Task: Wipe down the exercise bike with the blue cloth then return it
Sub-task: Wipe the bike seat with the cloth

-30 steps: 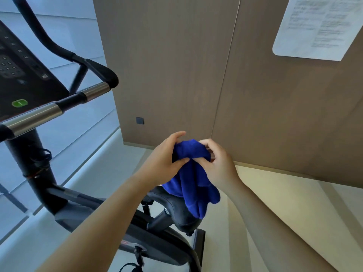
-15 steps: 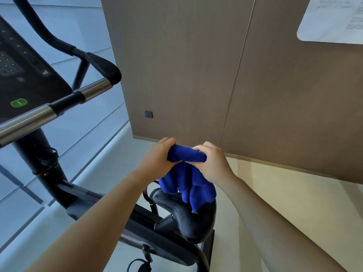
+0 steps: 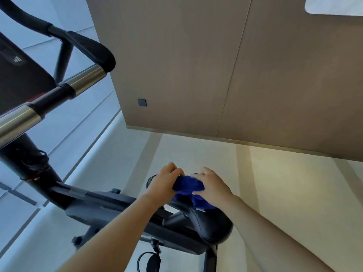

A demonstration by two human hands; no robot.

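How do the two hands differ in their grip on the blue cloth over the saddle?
The left hand curls into a fist on the blue cloth's left end; the right hand lies flatter, fingers spread over its right side. The left hand sits beside the cloth, the right on top, over the saddle. Both touch the cloth.

Both hands, left (image 3: 164,183) and right (image 3: 212,186), press a bunched blue cloth (image 3: 187,186) onto the bike's (image 3: 102,208) black saddle (image 3: 211,224).

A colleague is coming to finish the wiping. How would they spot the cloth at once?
Find the black exercise bike by the wood-panelled wall and follow its frame back to the saddle. Bunched on it, between the left hand and right hand, lies the cloth, the only vivid blue thing.
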